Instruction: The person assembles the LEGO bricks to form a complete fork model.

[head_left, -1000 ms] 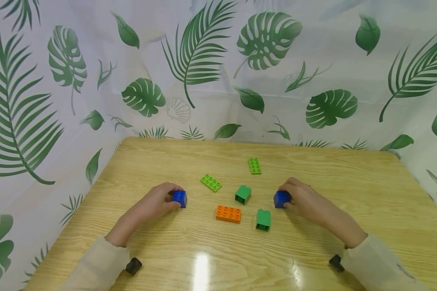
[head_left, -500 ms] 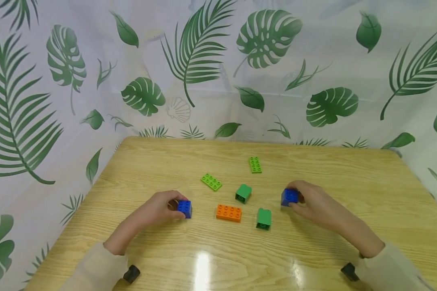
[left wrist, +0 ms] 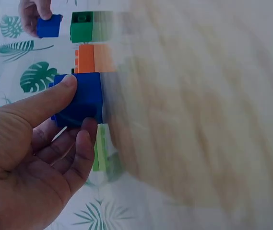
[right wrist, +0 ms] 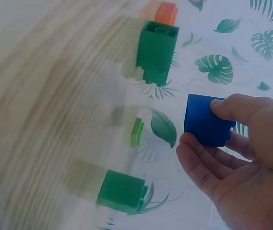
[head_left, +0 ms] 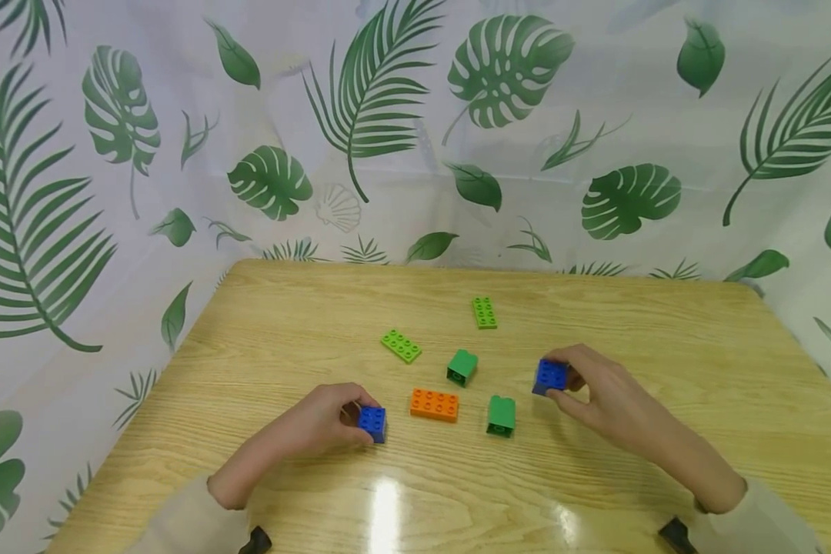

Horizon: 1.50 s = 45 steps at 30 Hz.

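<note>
Lower centre, head view: a blue studded plastic cube (head_left: 373, 424) is pinched by the left hand (head_left: 327, 419). Right of centre: a second blue plastic cube (head_left: 549, 376) is pinched by the right hand (head_left: 599, 391). Holding is judged the current step; clearance from the orange rectangular plastic brick (head_left: 434, 405) is called for next.

Two deep-blue blocks (head_left: 372, 424) (head_left: 550, 377), one bright orange brick (head_left: 434, 405), two mid-green blocks (head_left: 462, 368) (head_left: 502, 416) and two lime-green bricks (head_left: 401, 346) (head_left: 485, 313) against a honey-yellow desk (head_left: 305, 312) streaked with wood grain. Cream sleeves (head_left: 194, 519) (head_left: 755, 523). White backdrop (head_left: 519, 173) printed with green palm fronds (head_left: 370, 88) and leaves (head_left: 630, 201), plus a pale shell outline (head_left: 338, 208).
</note>
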Available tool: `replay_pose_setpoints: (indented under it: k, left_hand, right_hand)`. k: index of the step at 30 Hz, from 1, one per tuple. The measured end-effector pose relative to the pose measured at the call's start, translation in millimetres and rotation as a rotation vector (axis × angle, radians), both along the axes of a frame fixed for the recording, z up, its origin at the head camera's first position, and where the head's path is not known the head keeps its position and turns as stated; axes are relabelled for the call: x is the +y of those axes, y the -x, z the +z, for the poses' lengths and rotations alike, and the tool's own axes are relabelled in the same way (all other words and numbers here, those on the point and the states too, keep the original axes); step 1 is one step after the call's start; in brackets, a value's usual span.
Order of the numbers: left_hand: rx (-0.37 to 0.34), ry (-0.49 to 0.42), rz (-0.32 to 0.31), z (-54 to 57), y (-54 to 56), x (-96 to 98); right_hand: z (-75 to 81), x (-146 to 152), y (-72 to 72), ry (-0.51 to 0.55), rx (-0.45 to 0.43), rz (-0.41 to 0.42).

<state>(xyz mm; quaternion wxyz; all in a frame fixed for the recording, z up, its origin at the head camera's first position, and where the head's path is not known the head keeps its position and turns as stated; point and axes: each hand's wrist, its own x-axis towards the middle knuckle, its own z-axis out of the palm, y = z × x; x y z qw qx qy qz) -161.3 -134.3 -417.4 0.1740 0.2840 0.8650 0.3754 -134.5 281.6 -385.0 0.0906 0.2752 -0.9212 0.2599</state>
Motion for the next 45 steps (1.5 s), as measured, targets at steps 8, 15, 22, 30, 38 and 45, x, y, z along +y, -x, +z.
replay_pose_setpoints:
  k: [8,15,22,30,38,45]
  left_hand:
    - [-0.021,-0.021,-0.049,0.7,-8.6,17.3]
    - [-0.025,-0.027,-0.074,-0.9,-14.1,31.9]
    - [-0.036,-0.037,-0.097,-1.5,-15.8,47.8]
    - [-0.044,-0.062,-0.109,-3.6,-17.4,64.0]
    - [-0.069,-0.056,-0.107,-2.4,-19.2,73.9]
    - [-0.088,-0.087,-0.101,-2.8,-21.0,77.9]
  right_hand:
    - [7.6,-12,-8.6,0.031,0.051,0.006]
    - [9.9,-24,-14.3,0.057,0.043,0.041]
    - [9.9,-38,-19.3,0.109,0.017,0.116]
    - [7.9,-59,-24.0,0.101,-0.056,0.192]
    - [3.5,-75,-26.3,0.137,-0.168,0.23]
    - [-0.9,-88,-28.4,0.169,-0.194,0.261]
